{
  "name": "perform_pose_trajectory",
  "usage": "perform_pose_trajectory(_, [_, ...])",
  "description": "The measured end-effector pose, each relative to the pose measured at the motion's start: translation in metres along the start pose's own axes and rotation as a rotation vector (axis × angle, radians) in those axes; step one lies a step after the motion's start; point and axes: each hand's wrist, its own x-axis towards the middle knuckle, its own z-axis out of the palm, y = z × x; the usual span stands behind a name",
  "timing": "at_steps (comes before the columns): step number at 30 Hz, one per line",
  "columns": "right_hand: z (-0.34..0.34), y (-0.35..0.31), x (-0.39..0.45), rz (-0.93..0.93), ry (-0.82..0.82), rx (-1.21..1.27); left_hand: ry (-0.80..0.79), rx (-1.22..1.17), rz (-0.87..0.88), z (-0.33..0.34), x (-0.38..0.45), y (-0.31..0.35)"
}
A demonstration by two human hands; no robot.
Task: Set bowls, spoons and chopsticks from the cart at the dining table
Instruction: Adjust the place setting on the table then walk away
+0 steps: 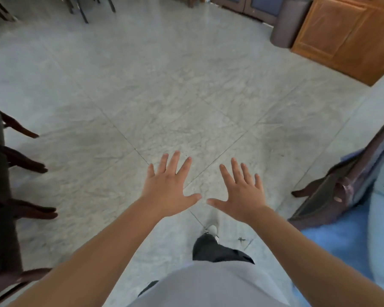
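Open tiled floor (175, 96) is seen from ten to one o'clock. Passage is narrowed by dark chair legs (29, 168) at nine, a wooden cabinet (346, 41) at one, and a chair (341, 189) at three o'clock.

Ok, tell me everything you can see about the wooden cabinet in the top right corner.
The wooden cabinet stands on the pale tiled floor at the upper right. It looks like orange-brown, varnished wood, with framed, recessed panels on its faces. Its top is cut off by the picture's edge. A dull brown cylinder, perhaps a bin, stands right beside its left corner; whether they touch is unclear. Nothing else meets it.
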Motion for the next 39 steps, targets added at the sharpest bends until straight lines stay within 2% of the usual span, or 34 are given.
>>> perform_pose_trajectory(6, [-0.053,0.054,0.105,0.079,0.006,0.045,-0.033,0.04,0.112,-0.043,0.139,0.008])
perform_pose_trajectory(11, [-0.093,0.105,0.165,0.225,0.056,0.088,-0.011,0.042,0.271,-0.071,0.259,0.037])
perform_pose_trajectory(18, [-0.119,0.19,0.247,0.548,0.082,0.147,-0.05,0.108,0.555,-0.102,0.443,0.095])
perform_pose_trajectory(23, [-0.145,0.238,0.255,0.832,0.149,0.224,-0.043,0.165,0.807,-0.128,0.544,0.173])
perform_pose_trajectory(27, [-0.162,0.266,0.215,1.128,0.278,0.279,-0.069,0.24,1.125,-0.137,0.568,0.273])
perform_pose_trajectory(31, [-0.162,0.29,0.164,1.373,0.407,0.307,-0.06,0.23,1.399,-0.121,0.552,0.378])
perform_pose_trajectory(39, [-0.119,0.317,0.073,1.783,0.402,0.517,-0.123,0.358,1.806,-0.09,0.477,0.53])
